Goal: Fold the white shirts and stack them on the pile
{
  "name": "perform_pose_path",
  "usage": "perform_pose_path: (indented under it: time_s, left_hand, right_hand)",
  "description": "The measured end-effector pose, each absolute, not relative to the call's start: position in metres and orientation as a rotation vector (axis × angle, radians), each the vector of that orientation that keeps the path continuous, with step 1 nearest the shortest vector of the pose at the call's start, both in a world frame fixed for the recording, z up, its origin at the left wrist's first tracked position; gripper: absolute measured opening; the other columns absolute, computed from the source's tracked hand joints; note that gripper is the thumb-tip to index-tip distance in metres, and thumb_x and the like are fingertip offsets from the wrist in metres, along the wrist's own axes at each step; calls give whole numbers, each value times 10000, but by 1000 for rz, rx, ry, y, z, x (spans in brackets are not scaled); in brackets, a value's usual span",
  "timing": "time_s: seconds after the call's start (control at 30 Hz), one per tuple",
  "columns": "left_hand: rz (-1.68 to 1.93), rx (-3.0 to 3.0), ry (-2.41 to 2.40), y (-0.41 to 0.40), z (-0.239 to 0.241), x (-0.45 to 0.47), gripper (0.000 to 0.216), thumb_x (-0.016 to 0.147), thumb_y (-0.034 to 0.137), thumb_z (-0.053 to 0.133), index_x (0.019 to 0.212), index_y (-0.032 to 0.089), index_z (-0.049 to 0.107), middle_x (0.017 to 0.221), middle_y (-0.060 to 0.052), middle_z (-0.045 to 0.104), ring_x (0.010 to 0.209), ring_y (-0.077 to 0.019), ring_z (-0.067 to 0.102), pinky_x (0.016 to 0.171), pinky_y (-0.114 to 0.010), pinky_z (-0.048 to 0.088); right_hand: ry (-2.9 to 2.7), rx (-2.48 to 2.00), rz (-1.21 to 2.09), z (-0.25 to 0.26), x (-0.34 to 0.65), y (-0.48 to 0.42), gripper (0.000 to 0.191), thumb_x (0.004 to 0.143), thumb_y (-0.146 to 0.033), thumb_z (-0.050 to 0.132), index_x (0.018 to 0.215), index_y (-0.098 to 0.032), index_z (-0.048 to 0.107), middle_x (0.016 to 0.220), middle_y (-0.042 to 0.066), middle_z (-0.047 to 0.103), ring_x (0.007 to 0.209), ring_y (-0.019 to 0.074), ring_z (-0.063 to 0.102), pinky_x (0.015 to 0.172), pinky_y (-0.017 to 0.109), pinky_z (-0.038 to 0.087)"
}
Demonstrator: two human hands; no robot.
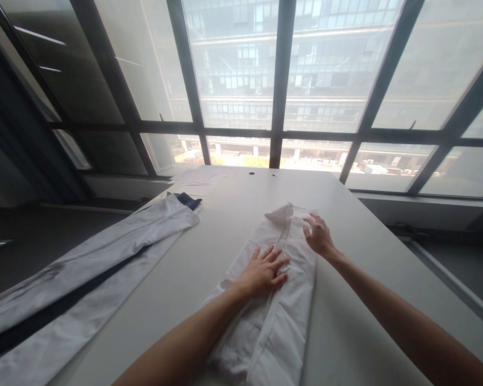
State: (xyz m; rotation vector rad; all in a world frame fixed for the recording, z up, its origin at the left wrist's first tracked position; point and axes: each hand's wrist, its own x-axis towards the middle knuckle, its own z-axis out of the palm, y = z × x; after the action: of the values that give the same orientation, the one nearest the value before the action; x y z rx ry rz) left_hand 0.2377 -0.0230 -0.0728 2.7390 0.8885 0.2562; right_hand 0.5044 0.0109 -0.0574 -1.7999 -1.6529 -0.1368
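A white collared garment (287, 321), folded lengthwise into a narrow strip, lies on the white table (241, 193) and runs toward me. Its pointed collar-like flap (280, 213) stands up a little at the far end. My left hand (264, 272) rests flat on the middle of the cloth with its fingers spread. At the far right edge of the garment is my right hand (319, 235), its fingers loosely bent and apart, with nothing visible in them. Whether those fingertips touch the fabric I cannot tell. Wrinkles show in the cloth around my left wrist.
White and dark navy garments (104, 268) lie in a long stack along the table's left side. Papers (195, 179) are at the far left corner. A round dark hole (251, 173) sits near the far edge. Large windows (237, 69) stand behind the table.
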Motion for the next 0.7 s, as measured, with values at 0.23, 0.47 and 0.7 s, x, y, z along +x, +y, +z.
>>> perform_pose_path:
  time_s: [0.23,0.47,0.7]
  left_hand:
    - [257,2755,891,-23,-73,239,511,1000,589,405,1475,402,437,1639,-23,297,1524,-311,188,1198,-634,94]
    - [258,2748,895,-24,-71,239,513,994,580,426,1478,410,426,1636,-16,303,1522,-306,200,1198,-632,117]
    - [278,2741,902,-22,-76,239,515,982,590,437,1466,414,440,1627,-10,321,1517,-309,210,1200,-634,111]
  right_hand:
    - [-1729,-1595,152,-75,454,3,339,915,-310,519,1180,-193,697,1328,139,631,1280,284,530,1104,477,389]
    - [-1653,-1655,301,-48,465,79,384,910,-319,546,1246,-198,687,1299,97,682,1265,241,576,1098,392,413]
    - [-1303,-1961,96,-40,471,97,580,946,-288,486,1492,-99,434,1635,252,188,1509,428,70,1146,687,53]
